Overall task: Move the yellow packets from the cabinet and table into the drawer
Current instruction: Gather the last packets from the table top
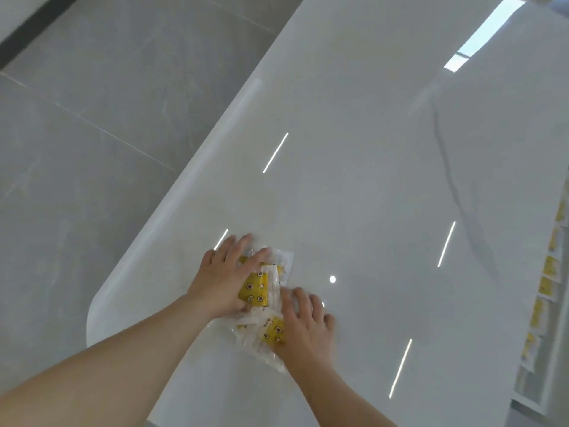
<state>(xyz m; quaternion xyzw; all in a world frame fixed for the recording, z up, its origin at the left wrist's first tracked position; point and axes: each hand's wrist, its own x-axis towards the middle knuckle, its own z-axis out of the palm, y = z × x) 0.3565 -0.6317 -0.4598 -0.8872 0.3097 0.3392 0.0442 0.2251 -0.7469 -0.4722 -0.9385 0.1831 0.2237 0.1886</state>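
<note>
Now | pile of yellow, clear-wrapped plastic packets [257, 291] lay at 7 o'clock on the glossy white worktop [369, 149], near its rounded edge | left hand [228, 272] and right hand [304, 322] pressed it, fingers spread, nothing clamped | risk: slick wrappers might slip apart or over that edge when scooped.

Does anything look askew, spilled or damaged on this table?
Nothing spilled or damaged. The yellow packets lie in a crooked, overlapping heap on the table, under the left hand and right hand; the row of packets at right looks tidy.
</note>
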